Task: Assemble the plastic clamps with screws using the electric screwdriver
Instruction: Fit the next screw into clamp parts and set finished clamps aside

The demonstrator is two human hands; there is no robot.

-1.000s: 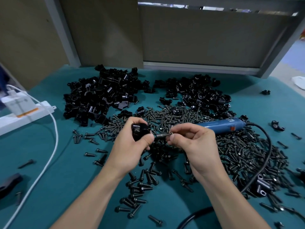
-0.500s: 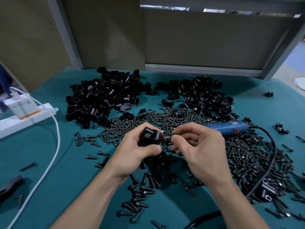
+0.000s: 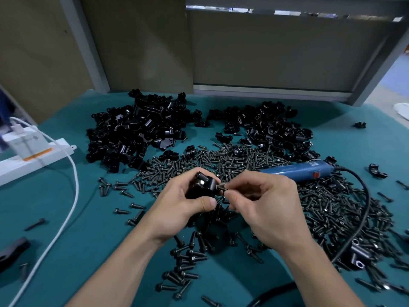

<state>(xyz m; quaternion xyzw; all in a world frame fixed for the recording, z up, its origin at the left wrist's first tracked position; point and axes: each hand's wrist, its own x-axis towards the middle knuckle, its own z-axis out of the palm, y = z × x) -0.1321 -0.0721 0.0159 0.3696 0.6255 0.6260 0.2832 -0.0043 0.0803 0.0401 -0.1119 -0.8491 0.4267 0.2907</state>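
Left hand (image 3: 183, 209) grips a black plastic clamp (image 3: 202, 187) above the table's (image 3: 88, 218) middle. Right hand (image 3: 263, 209) pinches a screw (image 3: 221, 187) whose tip touches the clamp's side. Blue electric screwdriver (image 3: 296, 170) lies on the loose screw pile (image 3: 332, 209), toward the right edge. Clamp heaps (image 3: 137, 129) sit near the far edge.

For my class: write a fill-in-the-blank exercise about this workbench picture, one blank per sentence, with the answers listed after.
1. The left hand holds a black plastic ____.
2. The right hand pinches a ____ against the side of the clamp.
3. The electric screwdriver lying beyond the hands has a ____ body.
4. The white cable runs along the person's ____ side of the table.
Missing words: clamp; screw; blue; left.
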